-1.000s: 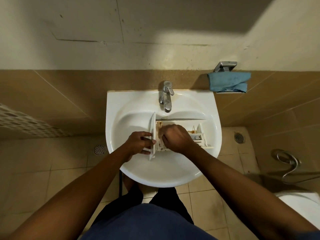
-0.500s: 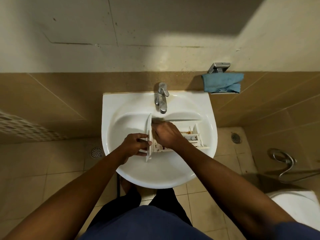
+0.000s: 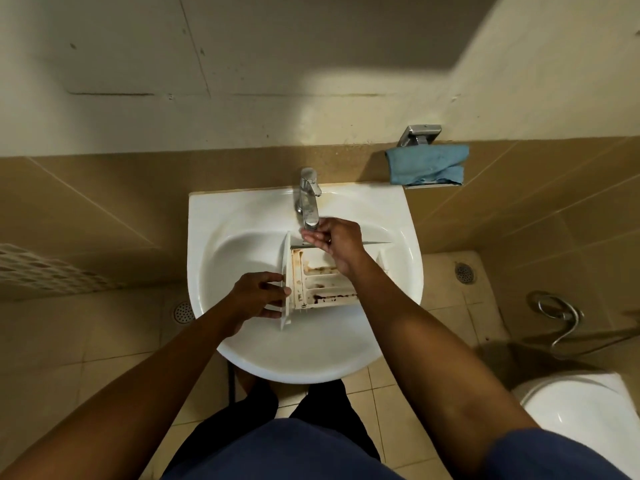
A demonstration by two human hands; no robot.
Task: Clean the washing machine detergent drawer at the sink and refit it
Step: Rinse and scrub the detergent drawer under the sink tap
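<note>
A white detergent drawer (image 3: pixel 322 285) lies in the white sink (image 3: pixel 242 209), its compartments stained brown and its front panel turned to the left. My left hand (image 3: pixel 258 299) grips that front panel, fingers curled over its edge. My right hand (image 3: pixel 337 239) is raised above the drawer's far end, just under the spout of the chrome tap (image 3: pixel 308 202), with its fingers loosely cupped and nothing in them. No running water is visible.
A blue cloth (image 3: pixel 427 164) hangs on a chrome wall holder right of the tap. A white toilet (image 3: pixel 581 420) stands at the lower right, with a chrome spray hose (image 3: pixel 557 313) on the wall above it. Floor drains (image 3: pixel 464 271) sit either side of the sink.
My right hand has lifted out of the drawer's compartments and moved up to the tap spout, uncovering the stained inside. My left hand keeps its hold on the front panel.
</note>
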